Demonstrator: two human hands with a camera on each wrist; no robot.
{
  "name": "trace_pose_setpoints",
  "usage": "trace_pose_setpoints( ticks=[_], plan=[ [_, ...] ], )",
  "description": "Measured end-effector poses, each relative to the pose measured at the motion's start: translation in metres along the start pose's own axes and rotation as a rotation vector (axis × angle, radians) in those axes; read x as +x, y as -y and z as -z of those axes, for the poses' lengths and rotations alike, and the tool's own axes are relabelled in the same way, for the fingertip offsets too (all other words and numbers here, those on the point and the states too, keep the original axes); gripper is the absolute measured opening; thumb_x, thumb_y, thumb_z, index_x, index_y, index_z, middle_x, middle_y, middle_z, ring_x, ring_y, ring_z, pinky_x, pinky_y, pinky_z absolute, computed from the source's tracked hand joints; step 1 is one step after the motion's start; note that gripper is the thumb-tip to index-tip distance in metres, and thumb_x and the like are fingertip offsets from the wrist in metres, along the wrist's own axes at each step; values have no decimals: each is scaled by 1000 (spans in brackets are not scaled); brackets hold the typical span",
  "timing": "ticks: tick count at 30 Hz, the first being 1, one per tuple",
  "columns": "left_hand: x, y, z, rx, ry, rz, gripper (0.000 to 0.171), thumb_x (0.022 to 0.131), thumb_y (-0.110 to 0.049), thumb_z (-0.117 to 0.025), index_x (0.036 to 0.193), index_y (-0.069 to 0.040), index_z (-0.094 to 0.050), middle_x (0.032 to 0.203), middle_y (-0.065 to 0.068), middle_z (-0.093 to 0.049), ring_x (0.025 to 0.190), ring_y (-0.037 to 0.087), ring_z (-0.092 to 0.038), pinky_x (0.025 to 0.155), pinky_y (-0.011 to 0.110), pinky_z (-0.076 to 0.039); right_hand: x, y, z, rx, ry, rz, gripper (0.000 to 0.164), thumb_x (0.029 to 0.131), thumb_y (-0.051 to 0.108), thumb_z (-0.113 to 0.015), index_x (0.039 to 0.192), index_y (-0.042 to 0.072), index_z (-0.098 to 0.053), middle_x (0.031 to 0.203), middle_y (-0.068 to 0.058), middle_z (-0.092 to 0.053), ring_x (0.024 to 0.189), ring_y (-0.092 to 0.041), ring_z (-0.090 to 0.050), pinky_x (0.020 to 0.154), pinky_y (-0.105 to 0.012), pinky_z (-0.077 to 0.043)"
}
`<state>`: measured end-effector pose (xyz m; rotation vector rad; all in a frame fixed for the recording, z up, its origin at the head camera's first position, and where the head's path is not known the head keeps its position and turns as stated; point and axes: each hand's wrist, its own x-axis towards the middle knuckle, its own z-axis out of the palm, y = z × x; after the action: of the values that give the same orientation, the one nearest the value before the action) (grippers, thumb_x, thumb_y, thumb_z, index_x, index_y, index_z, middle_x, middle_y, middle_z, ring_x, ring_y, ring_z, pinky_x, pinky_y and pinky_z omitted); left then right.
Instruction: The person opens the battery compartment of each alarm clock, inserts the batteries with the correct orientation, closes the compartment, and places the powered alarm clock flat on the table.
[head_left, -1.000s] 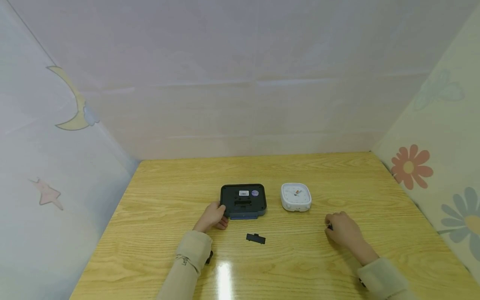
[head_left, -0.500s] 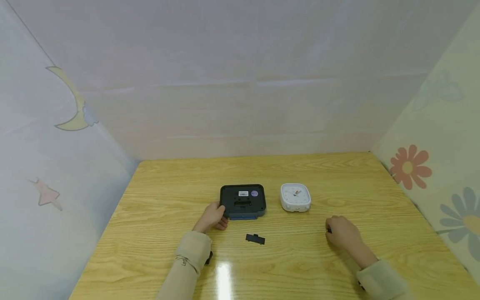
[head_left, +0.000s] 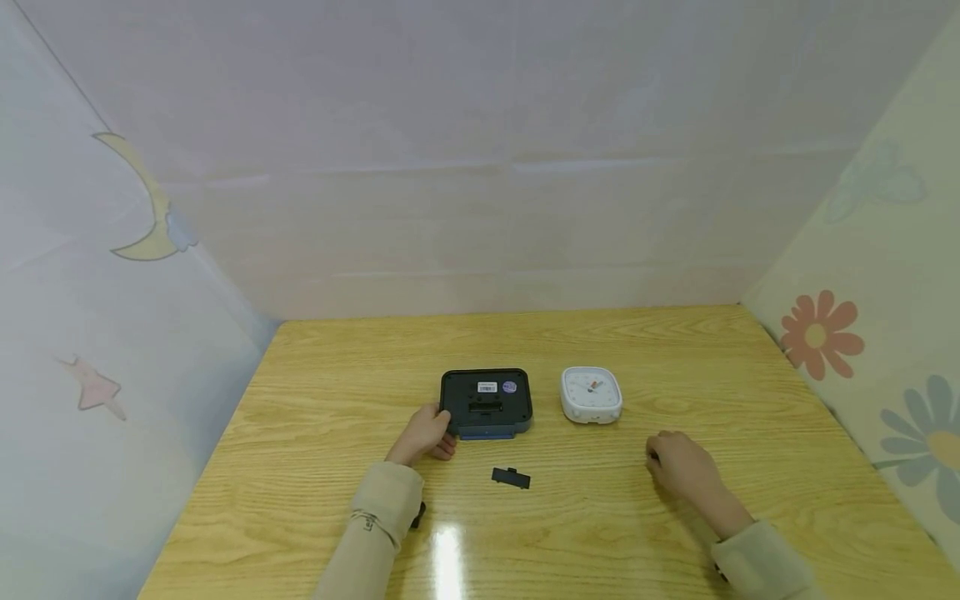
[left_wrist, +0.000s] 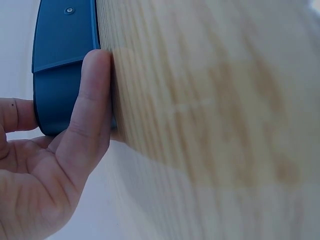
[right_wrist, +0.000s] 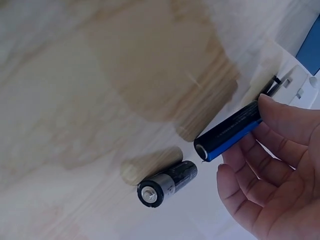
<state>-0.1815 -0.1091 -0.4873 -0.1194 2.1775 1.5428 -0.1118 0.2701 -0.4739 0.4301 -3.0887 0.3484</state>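
My left hand (head_left: 423, 432) grips the left front corner of a black rectangular device (head_left: 517, 408), which lies with its labelled, slotted back facing up. In the left wrist view, the thumb and a finger pinch the device's dark blue side (left_wrist: 57, 100). At the right, my right hand (head_left: 686, 471) is low over the table. Its thumb and fingers pinch a black and blue battery (right_wrist: 227, 132) in the right wrist view. Below that battery, a second black and silver battery (right_wrist: 167, 185) lies loose on the table. Both batteries are hidden behind the hand in the head view.
A small black battery cover (head_left: 512, 477) lies in front of the device. To the device's right stands a white square clock (head_left: 592, 394). The wooden table (head_left: 337, 358) is bordered by printed cloth walls at the back and sides.
My right hand has shifted slightly down, then a little left, and the dark battery end at its fingertips is now out of sight in the head view. The left hand and device stay still.
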Motion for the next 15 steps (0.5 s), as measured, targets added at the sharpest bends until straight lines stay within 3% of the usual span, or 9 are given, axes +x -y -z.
trace_pose_setpoints(
  ticks=[9, 15],
  plan=[
    [1, 1, 0, -9, -2, 4, 48, 98, -15, -30, 138, 11, -19, 77, 19, -58, 59, 24, -59, 54, 35, -53, 2, 5, -3, 48, -46, -4, 17, 81, 4, -63, 70, 10, -52, 59, 3, -46, 52, -11, -40, 46, -28, -34],
    [1, 1, -1, 1, -7, -4, 42, 98, -14, -29, 131, 11, -31, 75, 18, -58, 58, 23, -58, 53, 34, -53, 5, 9, -4, 101, -117, 14, 8, 81, 3, -65, 78, 5, -58, 63, 0, -54, 54, -11, -46, 48, -29, -38]
  ],
)
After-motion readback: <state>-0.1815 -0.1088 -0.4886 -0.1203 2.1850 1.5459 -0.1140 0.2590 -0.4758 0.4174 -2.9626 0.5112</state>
